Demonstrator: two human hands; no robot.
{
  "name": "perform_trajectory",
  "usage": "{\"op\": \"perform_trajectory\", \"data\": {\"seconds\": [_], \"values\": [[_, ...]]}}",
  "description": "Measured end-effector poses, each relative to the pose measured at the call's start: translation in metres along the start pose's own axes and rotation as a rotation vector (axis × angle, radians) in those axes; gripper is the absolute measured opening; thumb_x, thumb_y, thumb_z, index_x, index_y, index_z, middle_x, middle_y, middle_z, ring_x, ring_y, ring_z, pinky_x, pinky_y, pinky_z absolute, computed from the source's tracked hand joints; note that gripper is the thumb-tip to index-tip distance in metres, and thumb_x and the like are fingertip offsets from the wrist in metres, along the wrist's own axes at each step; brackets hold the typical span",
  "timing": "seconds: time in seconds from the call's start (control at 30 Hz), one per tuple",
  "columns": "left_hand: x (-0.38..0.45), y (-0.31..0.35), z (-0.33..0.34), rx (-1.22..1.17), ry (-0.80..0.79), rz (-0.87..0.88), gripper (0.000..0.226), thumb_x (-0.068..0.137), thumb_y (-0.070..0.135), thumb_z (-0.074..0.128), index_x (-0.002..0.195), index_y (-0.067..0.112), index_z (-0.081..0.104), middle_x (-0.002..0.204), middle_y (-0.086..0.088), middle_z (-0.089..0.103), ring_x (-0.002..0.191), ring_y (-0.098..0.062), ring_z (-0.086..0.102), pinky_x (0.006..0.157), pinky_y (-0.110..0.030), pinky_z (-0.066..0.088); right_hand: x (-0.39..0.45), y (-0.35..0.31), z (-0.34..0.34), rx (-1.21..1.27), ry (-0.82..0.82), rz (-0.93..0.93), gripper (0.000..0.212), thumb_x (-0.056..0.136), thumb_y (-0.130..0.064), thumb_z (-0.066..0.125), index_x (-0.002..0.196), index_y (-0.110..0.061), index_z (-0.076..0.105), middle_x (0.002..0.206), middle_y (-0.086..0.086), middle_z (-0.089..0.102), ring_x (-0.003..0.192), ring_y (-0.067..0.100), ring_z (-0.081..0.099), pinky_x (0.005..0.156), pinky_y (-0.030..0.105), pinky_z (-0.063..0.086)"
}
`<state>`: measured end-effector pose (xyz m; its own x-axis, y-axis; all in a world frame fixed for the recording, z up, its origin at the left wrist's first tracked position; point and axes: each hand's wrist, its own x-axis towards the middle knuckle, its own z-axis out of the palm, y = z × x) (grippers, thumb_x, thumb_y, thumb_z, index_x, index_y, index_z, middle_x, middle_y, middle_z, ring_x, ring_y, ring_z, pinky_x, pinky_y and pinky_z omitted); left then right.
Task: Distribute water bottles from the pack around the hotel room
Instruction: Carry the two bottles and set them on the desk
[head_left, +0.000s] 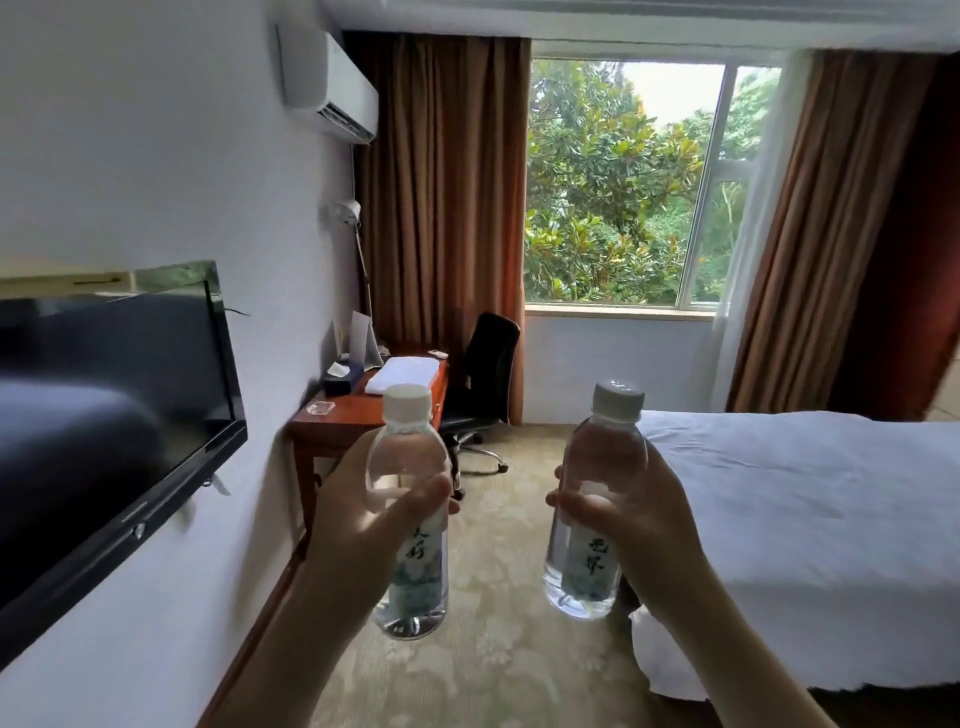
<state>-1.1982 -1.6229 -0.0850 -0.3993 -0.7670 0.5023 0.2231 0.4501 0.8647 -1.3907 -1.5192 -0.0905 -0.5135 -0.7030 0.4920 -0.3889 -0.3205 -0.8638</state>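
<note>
The person holds 2 water bottles up in front, 1 in each hand. The left hand (358, 514) is wrapped around the left bottle (408, 514), with the thumb across its front. The right hand (639, 514) is wrapped around the right bottle (592, 509), with the fingers curled across its front. Both bottles stand upright, have white caps on, and are apart from each other. They are up in the air, over the carpet (498, 649).

Behind the left bottle is a brown bench (353, 421) against the wall. On it lie a folded white towel (402, 374) near the far edge, a dark tissue box (343, 376) by the wall, and a glass ashtray (320, 408) near the front edge. A black chair (485, 374) stands beside the bench. A bed (810, 509) with a white sheet is on the right. A TV (114, 415) hangs on the left wall.
</note>
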Motion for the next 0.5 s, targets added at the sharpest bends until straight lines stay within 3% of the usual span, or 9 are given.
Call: {"op": "perform_trajectory", "data": {"seconds": [0.13,0.3,0.5], "values": [[0.077,-0.063,0.022,0.035,0.014,-0.013,0.031,0.060,0.053,0.068,0.091,0.050,0.063,0.092,-0.002,0.074,0.078,-0.022,0.075,0.062,-0.023,0.059,0.084,0.069,-0.002,0.044,0.000,-0.007,0.041,0.063,-0.020,0.079,0.100,-0.020,0.060,0.090,0.009,0.071,0.080,0.026,0.073,0.067,0.028,0.061],[0.176,-0.146,0.061,0.032,0.086,-0.047,0.041,0.059,0.047,0.071,0.097,0.032,0.066,0.090,-0.008,0.073,0.075,-0.027,0.074,0.060,-0.026,0.059,0.194,0.152,-0.016,0.077,-0.033,-0.057,0.040,0.064,-0.018,0.078,0.100,-0.018,0.061,0.088,-0.004,0.071,0.078,0.009,0.071,0.063,0.012,0.053],[0.299,-0.204,0.098,0.060,0.144,-0.025,0.050,0.060,0.043,0.070,0.105,0.021,0.064,0.097,-0.011,0.072,0.083,-0.032,0.073,0.064,-0.030,0.060,0.331,0.225,-0.020,0.118,-0.122,-0.051,0.044,0.065,-0.019,0.078,0.106,-0.016,0.060,0.091,-0.006,0.070,0.085,0.011,0.071,0.068,0.016,0.055]]}}
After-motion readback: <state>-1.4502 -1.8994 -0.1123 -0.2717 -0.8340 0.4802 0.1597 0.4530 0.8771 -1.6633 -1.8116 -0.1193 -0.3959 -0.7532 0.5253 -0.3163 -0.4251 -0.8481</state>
